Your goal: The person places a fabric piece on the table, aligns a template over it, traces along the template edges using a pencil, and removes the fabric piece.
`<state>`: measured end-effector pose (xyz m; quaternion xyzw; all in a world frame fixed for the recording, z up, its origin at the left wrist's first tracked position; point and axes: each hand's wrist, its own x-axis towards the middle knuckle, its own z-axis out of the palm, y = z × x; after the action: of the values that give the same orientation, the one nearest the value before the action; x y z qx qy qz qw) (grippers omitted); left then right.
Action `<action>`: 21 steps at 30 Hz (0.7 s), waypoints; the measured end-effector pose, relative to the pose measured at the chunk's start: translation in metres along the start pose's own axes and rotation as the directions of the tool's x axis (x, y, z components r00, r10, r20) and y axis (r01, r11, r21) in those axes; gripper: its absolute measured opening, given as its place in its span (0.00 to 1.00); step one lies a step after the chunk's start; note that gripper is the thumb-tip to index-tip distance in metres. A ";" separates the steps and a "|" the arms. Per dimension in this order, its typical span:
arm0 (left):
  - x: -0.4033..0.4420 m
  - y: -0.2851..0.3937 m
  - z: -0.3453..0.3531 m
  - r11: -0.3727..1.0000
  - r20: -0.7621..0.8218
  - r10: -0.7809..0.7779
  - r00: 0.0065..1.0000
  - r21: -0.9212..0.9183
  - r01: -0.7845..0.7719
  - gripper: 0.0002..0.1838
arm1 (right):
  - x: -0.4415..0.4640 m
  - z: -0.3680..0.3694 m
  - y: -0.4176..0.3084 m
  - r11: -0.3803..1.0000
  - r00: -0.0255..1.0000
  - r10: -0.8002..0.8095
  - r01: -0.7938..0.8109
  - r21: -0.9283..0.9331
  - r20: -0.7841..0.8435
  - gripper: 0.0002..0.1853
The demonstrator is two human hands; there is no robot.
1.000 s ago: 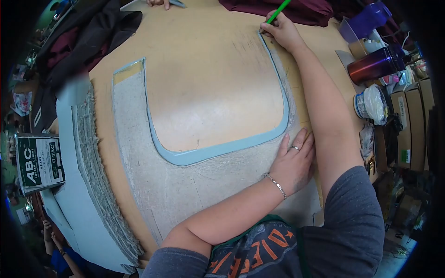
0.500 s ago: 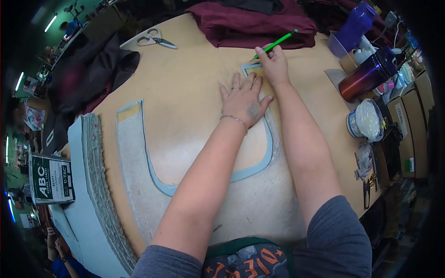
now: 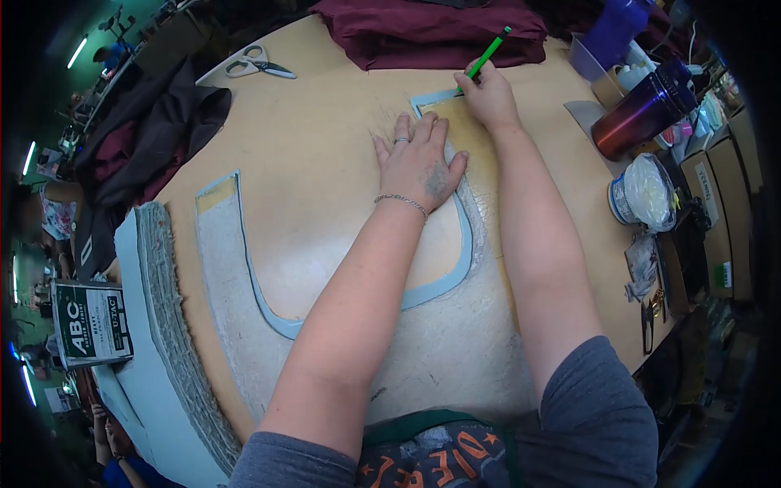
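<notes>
My right hand (image 3: 488,96) grips a green pencil (image 3: 490,55), its tip down at the top end of the right arm of a U-shaped pattern. My left hand (image 3: 417,167) lies flat with fingers spread, pressing on that arm's inner edge and the table beside it. The grey pattern (image 3: 443,366) lies over a light blue sheet (image 3: 439,294), which shows as a strip along the inner curve and at both upper ends. Both ends of the pattern have a yellowish surface. My left forearm covers part of the curve.
Scissors (image 3: 259,63) lie at the back left of the table (image 3: 317,122), near maroon cloth (image 3: 431,37). Stacked blue sheets (image 3: 163,325) and a rubber cement can (image 3: 92,322) are at left. A tumbler (image 3: 639,114), a plastic-covered tub (image 3: 643,195) and small snips (image 3: 647,325) stand or lie at right.
My left hand has gone from the lower right of the pattern up to its right arm. My right hand has moved with the pencil from the inner edge to the top end.
</notes>
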<state>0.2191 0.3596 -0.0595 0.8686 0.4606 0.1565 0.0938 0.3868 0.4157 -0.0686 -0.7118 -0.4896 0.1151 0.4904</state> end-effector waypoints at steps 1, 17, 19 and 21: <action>0.000 0.000 0.000 1.000 -0.001 0.001 1.000 0.004 -0.001 0.31 | -0.002 0.000 -0.002 0.999 0.999 -0.044 0.044 -0.009 0.002 0.14; 0.000 0.005 -0.009 0.998 0.108 0.006 0.994 0.067 -0.013 0.43 | -0.007 -0.033 0.034 0.873 0.987 0.125 -0.063 0.484 -0.097 0.07; 0.001 0.006 -0.010 0.997 0.130 0.004 0.992 0.077 -0.014 0.45 | -0.010 -0.032 0.031 0.920 0.998 0.029 -0.005 0.391 -0.057 0.08; 0.001 0.008 -0.013 0.997 0.144 0.008 0.989 0.080 -0.019 0.45 | -0.011 -0.029 0.032 0.959 0.998 -0.001 0.020 0.282 -0.070 0.09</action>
<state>0.2214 0.3567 -0.0452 0.8838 0.4527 0.0753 0.0906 0.4193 0.3888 -0.0839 -0.6354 -0.4546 0.1565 0.6043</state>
